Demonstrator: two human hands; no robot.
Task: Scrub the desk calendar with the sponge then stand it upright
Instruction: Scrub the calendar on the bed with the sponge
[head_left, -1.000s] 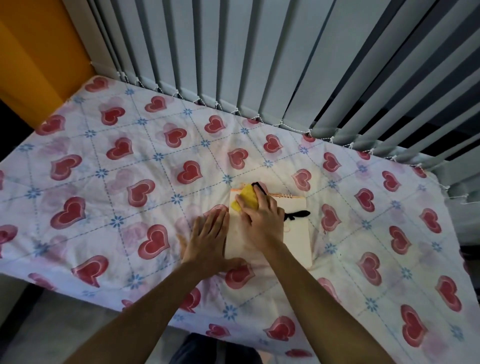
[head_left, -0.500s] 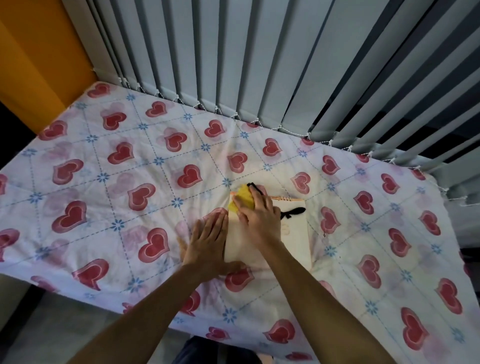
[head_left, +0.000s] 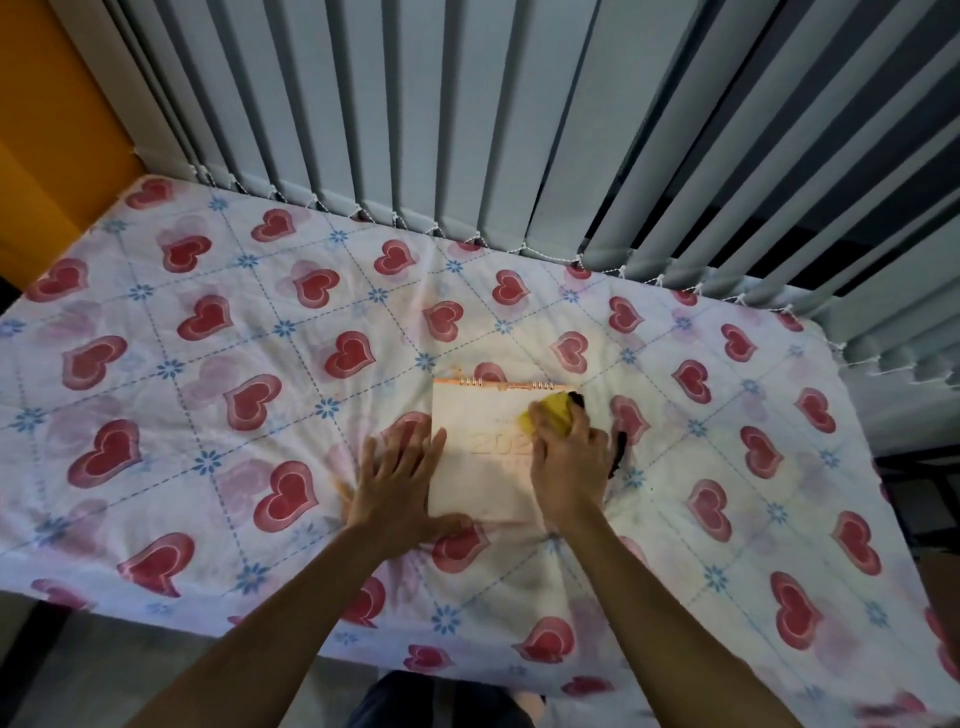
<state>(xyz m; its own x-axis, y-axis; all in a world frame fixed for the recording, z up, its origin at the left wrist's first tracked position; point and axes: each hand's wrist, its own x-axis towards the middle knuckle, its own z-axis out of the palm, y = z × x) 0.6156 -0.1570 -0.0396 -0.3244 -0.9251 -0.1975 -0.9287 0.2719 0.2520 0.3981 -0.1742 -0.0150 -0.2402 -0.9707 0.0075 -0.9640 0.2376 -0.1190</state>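
A pale desk calendar (head_left: 475, 457) with a spiral binding along its far edge lies flat on the heart-patterned cloth (head_left: 218, 395). My right hand (head_left: 569, 462) grips a yellow sponge (head_left: 550, 418) and presses it on the calendar's far right corner. My left hand (head_left: 397, 480) lies flat with fingers spread against the calendar's left edge, thumb at its near edge. A black object (head_left: 618, 452) peeks out on the calendar's right side, mostly hidden by my right hand.
Grey vertical blinds (head_left: 467, 130) hang along the far edge of the covered surface. An orange wall (head_left: 47, 130) stands at the far left. The near edge of the cloth drops off toward the floor (head_left: 78, 670).
My right hand has slid the sponge from the calendar's far left corner across to its far right corner. My left hand has stayed in place beside the calendar.
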